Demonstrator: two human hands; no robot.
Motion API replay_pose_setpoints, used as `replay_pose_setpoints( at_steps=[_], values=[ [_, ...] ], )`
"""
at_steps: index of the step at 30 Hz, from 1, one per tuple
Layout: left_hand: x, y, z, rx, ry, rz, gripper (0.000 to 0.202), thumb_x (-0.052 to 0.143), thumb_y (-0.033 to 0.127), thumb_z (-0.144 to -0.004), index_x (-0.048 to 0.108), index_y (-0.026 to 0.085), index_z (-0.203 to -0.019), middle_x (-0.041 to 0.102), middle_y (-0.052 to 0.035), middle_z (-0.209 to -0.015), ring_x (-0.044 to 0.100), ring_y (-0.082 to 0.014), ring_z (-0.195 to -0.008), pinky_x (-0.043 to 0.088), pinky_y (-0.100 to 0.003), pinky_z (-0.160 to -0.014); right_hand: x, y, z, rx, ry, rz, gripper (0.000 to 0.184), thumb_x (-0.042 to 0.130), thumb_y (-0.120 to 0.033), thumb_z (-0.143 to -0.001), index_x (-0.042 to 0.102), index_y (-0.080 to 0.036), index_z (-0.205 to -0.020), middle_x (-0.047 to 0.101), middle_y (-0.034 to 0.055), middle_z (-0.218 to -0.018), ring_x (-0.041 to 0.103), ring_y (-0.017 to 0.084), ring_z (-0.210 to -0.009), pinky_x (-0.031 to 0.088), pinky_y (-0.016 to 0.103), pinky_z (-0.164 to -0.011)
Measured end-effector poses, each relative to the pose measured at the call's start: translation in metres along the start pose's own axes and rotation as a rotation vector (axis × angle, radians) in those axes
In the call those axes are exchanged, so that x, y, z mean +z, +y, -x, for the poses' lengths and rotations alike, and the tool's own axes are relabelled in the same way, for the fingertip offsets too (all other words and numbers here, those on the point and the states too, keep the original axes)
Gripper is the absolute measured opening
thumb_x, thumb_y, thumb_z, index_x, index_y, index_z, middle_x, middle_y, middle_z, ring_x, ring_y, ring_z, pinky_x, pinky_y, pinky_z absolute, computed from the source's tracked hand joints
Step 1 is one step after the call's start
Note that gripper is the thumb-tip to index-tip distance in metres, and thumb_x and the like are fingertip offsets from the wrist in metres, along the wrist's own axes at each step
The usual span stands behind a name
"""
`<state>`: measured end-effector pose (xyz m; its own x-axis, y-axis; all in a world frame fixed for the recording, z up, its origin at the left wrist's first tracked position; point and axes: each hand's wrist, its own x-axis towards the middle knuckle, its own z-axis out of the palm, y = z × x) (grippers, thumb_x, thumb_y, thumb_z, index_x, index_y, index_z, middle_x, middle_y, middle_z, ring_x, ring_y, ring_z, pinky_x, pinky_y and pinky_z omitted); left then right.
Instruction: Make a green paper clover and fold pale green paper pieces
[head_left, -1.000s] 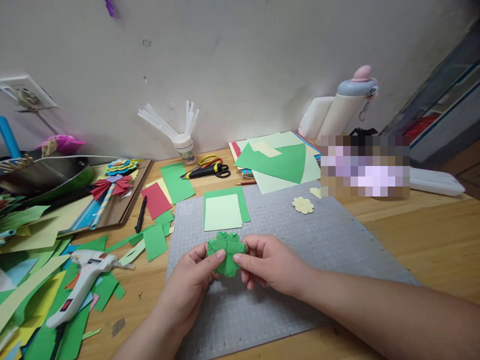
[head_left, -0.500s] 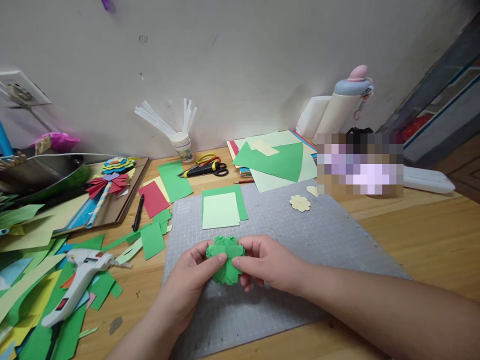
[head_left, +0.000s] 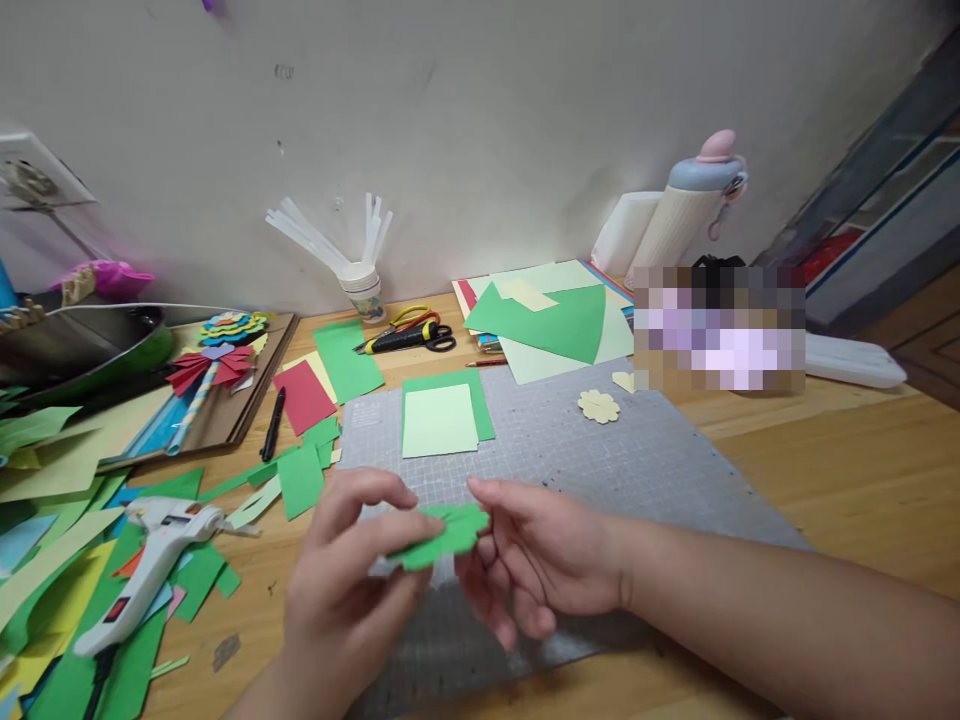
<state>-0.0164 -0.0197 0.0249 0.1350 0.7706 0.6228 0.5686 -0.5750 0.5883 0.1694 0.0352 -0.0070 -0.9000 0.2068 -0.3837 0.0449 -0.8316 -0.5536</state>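
Observation:
A green folded paper flower (head_left: 444,531) is held flat and edge-on above the near part of the grey cutting mat (head_left: 600,470). My left hand (head_left: 352,580) pinches its left side between thumb and fingers. My right hand (head_left: 544,560) touches its right edge with the thumb on top and the other fingers spread loosely below. Behind them on the mat lie a pale green sheet on a darker green sheet (head_left: 442,418) and a small cream paper flower (head_left: 598,405).
A white glue gun (head_left: 146,565) lies among paper scraps at left. Scissors (head_left: 409,335), a cup of white sticks (head_left: 364,285), stacked coloured sheets (head_left: 555,320) and a water bottle (head_left: 694,205) stand along the wall. A black pen (head_left: 271,425) and paper decorations (head_left: 214,355) lie at left.
The green flower has been tipped from facing me to lying flat and edge-on. Both hands moved slightly nearer, and the right fingers have loosened and spread.

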Motion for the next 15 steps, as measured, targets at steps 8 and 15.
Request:
replay_pose_setpoints(
  at_steps=[8, 15],
  values=[
    [-0.001, 0.009, 0.001, 0.461, 0.043, -0.273, 0.021, 0.061, 0.009, -0.078, 0.072, 0.027, -0.08, 0.053, -0.0038, -0.089, 0.048, -0.0194, -0.083, 0.041, -0.035, -0.07, 0.002, -0.003, 0.006, 0.02, -0.09, -0.125, 0.032, 0.051, -0.044, -0.076, 0.058, -0.012, -0.076, 0.059, 0.0016, -0.053, 0.058, 0.011, -0.039, 0.024, 0.014, -0.027],
    [0.007, -0.001, 0.017, 0.523, 0.083, -0.332, 0.019, 0.074, 0.025, -0.069, 0.072, 0.037, -0.084, 0.054, -0.0025, -0.08, 0.047, -0.0212, -0.078, 0.042, -0.038, -0.072, 0.008, -0.004, 0.007, -0.187, -0.023, 0.006, 0.014, 0.056, -0.024, -0.074, 0.051, -0.016, -0.064, 0.048, -0.0053, -0.047, 0.042, 0.006, -0.033, 0.024, 0.014, -0.027]
  ],
)
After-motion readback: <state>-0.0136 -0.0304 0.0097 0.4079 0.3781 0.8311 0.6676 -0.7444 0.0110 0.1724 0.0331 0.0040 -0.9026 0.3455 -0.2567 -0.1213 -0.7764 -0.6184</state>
